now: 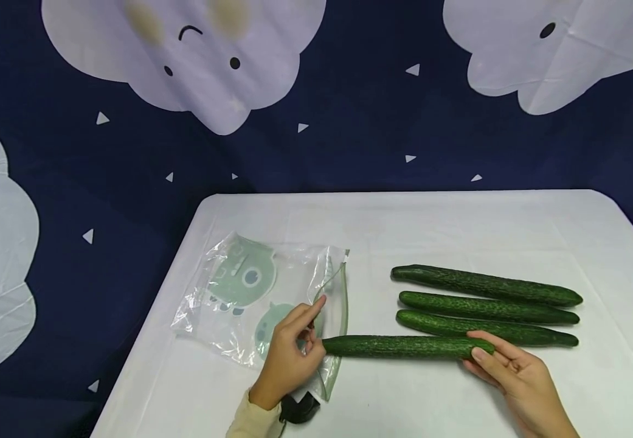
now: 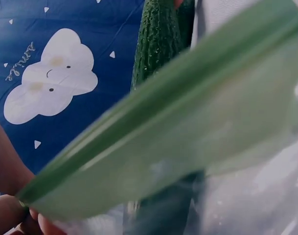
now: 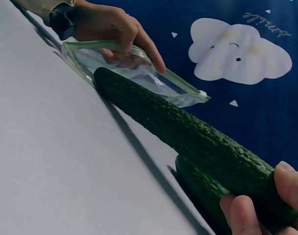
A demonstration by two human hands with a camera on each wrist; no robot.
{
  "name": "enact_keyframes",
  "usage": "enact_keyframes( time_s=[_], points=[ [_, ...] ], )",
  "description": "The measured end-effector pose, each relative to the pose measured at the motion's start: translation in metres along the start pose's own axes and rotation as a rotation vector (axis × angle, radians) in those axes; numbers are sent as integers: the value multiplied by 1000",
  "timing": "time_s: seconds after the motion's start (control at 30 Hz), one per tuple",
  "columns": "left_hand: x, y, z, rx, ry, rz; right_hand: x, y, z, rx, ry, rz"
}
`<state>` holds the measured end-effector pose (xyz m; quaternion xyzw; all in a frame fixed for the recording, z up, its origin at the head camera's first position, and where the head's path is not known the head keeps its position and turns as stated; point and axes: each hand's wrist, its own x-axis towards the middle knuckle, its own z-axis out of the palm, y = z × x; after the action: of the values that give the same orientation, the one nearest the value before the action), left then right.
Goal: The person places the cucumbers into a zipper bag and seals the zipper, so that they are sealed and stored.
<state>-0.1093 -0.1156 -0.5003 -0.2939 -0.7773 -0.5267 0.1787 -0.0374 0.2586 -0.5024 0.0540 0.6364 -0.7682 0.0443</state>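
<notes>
My left hand [image 1: 290,356] pinches the green zip edge of a clear plastic zip bag [image 1: 345,298] printed with pale green cartoon animals. The bag lies flat on the table with its mouth facing right. In the right wrist view the mouth is held partly open. My right hand [image 1: 521,380] grips a long dark green cucumber [image 1: 404,347] by its right end. That cucumber's left tip is at the bag mouth, under the raised edge; the left wrist view shows part of it through the film. Three more cucumbers [image 1: 486,285] lie behind it.
A white-covered table [image 1: 382,401] with rounded corners carries everything. Behind it hangs a dark blue cloth [image 1: 349,152] with white clouds and small triangles. A black strap device [image 1: 300,409] is on the left wrist, close to the bag's near corner.
</notes>
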Motion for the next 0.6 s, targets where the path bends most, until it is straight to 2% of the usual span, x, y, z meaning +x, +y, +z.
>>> enact_keyframes(
  time_s=[0.17, 0.37, 0.6],
  points=[
    [2, 3, -2, -63, -33, -51, 0, 4, 8, 38, 3, 2],
    [3, 6, -2, -178, -55, -103, 0, 4, 29, 56, 35, 47],
    [5, 15, 6, -380, -115, -145, 1, 8, 51, 105, -33, 96]
  ],
)
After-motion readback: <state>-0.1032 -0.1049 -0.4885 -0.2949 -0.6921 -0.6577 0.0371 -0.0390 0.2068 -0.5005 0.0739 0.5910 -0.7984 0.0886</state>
